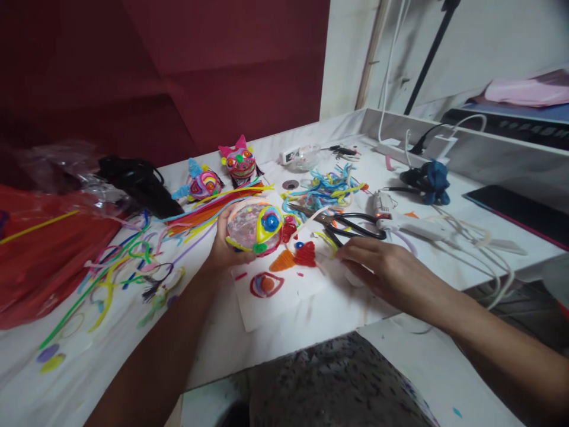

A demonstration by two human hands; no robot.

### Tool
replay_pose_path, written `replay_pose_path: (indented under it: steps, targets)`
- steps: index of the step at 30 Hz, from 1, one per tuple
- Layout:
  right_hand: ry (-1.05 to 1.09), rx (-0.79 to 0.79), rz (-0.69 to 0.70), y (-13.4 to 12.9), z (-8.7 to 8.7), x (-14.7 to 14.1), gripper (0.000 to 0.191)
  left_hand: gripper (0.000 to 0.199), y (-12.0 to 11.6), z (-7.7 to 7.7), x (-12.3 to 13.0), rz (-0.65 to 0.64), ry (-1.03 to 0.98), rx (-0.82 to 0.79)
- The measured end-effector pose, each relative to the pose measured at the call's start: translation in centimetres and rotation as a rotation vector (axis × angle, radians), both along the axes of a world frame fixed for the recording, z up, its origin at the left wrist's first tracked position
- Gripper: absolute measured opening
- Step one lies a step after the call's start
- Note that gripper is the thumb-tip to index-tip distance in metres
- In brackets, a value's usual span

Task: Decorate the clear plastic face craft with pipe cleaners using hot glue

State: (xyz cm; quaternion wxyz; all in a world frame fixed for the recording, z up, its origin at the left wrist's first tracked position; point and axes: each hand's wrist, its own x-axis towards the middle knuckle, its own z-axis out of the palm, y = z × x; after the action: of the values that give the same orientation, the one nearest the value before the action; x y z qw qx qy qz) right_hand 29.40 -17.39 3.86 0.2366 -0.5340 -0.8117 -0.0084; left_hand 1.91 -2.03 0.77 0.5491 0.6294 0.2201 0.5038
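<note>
My left hand is wrapped round a clear, rounded plastic craft piece. It carries a yellow-rimmed eye with a blue centre, a green nose and red trim. My right hand is low over the table, fingertips pressed together beside the black-handled scissors, partly covering a handle; what they pinch, if anything, is hidden. Under the craft piece lies a white sheet bearing a red-rimmed eye shape, an orange piece and a red piece. A yellow strip lies near my right fingertips.
Two finished-looking animal heads, one pink and one blue-horned, stand at the back. Coloured pipe cleaners lie heaped behind the scissors, with more on the left. A corded white glue gun and a red bag flank them.
</note>
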Motion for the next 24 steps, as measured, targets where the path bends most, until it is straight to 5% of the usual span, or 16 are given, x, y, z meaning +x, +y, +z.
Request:
replay_pose_path:
  steps: [6,13,18,24]
  targets:
    - [-0.243,-0.106,0.083,4.8,1.5,-2.3,0.018,0.100,0.5,-0.5,-0.3,-0.013,0.000,0.040]
    - [-0.377,-0.336,0.161,7.5,0.7,-4.0,0.021,0.101,0.1,0.0,-0.3,-0.019,-0.003,0.025]
    - [-0.285,-0.294,0.183,7.9,0.1,-3.3,0.023,0.100,-0.1,0.2,-0.2,-0.030,-0.028,-0.005]
    - [-0.092,-0.153,0.260,7.8,2.1,-3.4,0.023,0.099,-0.2,0.7,-0.5,0.029,-0.046,-0.012]
